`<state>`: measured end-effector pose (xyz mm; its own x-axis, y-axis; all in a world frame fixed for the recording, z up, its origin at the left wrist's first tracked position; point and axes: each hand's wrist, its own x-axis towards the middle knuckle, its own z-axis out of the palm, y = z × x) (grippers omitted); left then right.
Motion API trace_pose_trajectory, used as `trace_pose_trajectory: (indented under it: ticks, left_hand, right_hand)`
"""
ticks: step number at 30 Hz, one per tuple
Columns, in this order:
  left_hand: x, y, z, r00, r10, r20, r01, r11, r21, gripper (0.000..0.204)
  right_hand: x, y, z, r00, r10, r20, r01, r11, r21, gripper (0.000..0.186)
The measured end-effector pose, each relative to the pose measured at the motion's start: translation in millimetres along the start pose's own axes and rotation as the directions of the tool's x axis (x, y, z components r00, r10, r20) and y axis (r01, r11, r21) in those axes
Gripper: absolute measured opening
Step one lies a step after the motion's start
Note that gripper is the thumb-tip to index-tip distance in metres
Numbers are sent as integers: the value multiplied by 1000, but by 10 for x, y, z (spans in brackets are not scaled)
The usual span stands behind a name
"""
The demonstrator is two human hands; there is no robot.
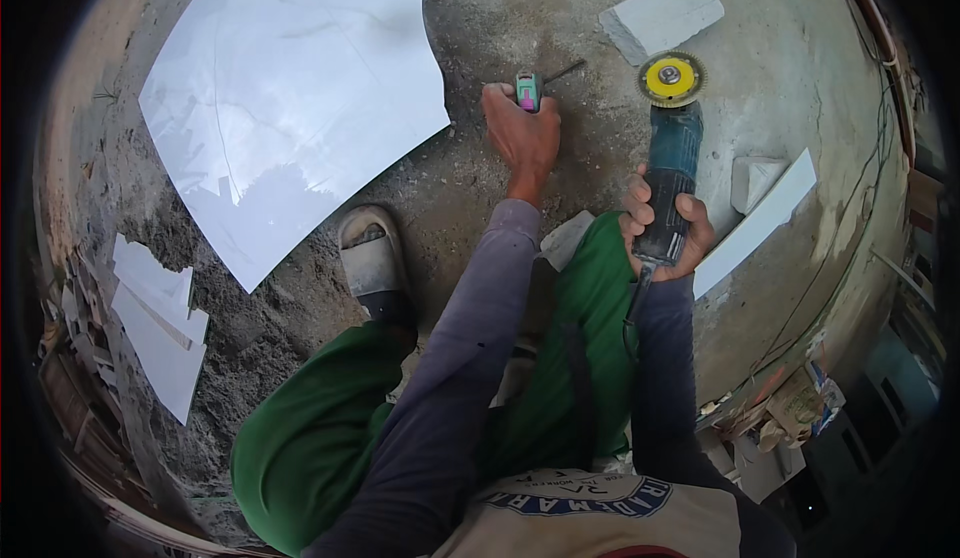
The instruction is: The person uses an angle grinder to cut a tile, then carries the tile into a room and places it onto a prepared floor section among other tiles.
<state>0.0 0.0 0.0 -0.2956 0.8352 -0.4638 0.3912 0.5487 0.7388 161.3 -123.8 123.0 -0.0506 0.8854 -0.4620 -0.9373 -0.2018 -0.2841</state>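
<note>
While the right grip (668, 226) cradles the angle grinder (672, 153) by its black rear body, the yellow disc (671, 76) sits ahead of that grip, near a pale block (663, 13); good handling likely means a disc pointed away from the left grip (524, 140) and a cord (637, 303) trailing behind the right grip, clear of the rim. The left grip is clenched around a green-and-pink tape measure (528, 91), best held steady. Left of that grip, apart from it, lies the large white sheet (300, 88).

My grinder (675, 148) looks clad in matt plastic. The big tile (290, 98) at ten o'clock is glossy, the ground (440, 193) rough.
</note>
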Motion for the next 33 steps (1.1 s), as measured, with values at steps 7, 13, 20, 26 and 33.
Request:
trace_pose_trajectory:
  ticks: [7, 13, 20, 26, 33]
  left_hand:
    - [-277, -67, -156, 982, 143, 122, -133, 987, -85, 72]
    - [-559, 265, -407, 947, 80, 311, 119, 812, -571, 67]
    - [-695, 397, -630, 832, 188, 523, 125, 853, -506, 68]
    - [-669, 313, -768, 651, 263, 712, 351, 727, -590, 52]
    - [-651, 366, -875, 669, 269, 693, 335, 722, -605, 58]
  right_hand:
    - [-5, 19, 42, 996, -8, -90, 8, 1000, 0, 57]
    - [32, 58, 116, 979, -148, -142, 130, 984, -123, 47]
    - [14, 85, 233, 958, -169, -230, 121, 970, -209, 58]
    - [-6, 109, 321, 963, -134, -235, 45, 936, -350, 59]
    - [10, 121, 289, 929, -166, -331, 42, 936, -349, 50]
